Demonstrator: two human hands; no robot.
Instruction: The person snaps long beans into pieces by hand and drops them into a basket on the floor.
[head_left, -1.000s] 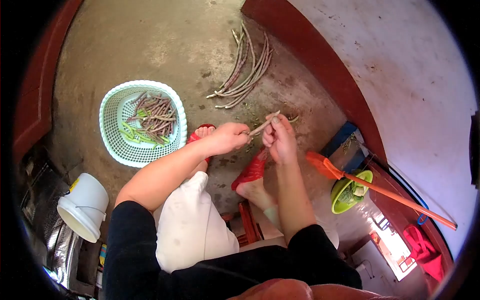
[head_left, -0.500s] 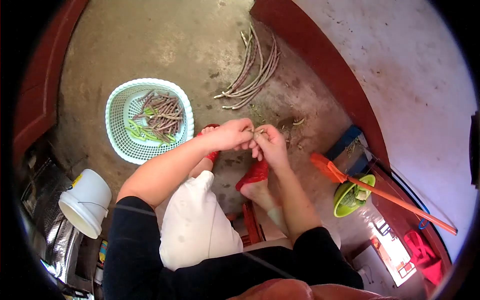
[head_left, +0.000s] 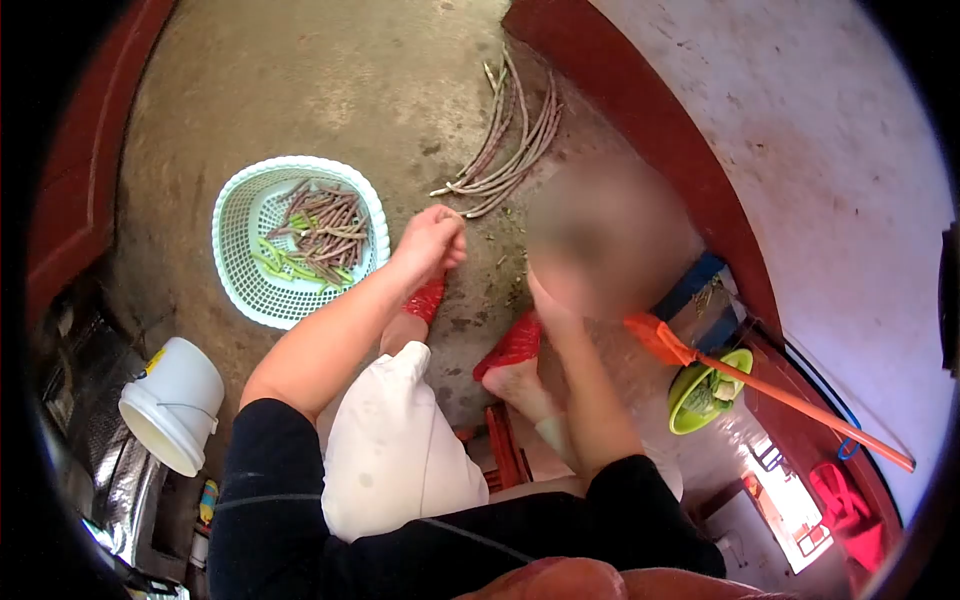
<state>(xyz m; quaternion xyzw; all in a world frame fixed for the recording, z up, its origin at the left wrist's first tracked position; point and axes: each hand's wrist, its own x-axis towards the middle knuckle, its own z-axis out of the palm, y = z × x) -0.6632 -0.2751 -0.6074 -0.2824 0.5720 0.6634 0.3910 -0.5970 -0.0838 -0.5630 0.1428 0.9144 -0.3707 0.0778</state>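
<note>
My left hand (head_left: pixel 432 243) is closed, its fingers curled, just right of the basket and near the lower ends of the long purple beans (head_left: pixel 520 165) on the floor. Whether anything sits inside those fingers is hidden. A blurred patch covers most of my right hand (head_left: pixel 556 300), so its fingers do not show. The pale green plastic basket (head_left: pixel 228 250) stands on the floor to the left. Inside it lie short bean pieces (head_left: pixel 325 228), mostly purple with some green ones.
Scraps lie on the concrete floor (head_left: pixel 290 80) between the hands. An orange-handled tool (head_left: pixel 790 400) leans across a green bowl (head_left: pixel 682 415) with leafy greens. A white bucket (head_left: pixel 180 400) stands at lower left. Red shoes (head_left: pixel 515 340) are below the hands.
My hands were together, fingers pinching at a small bean piece. They are now apart: the left has moved left and up toward the basket, the right to the right under a blur.
</note>
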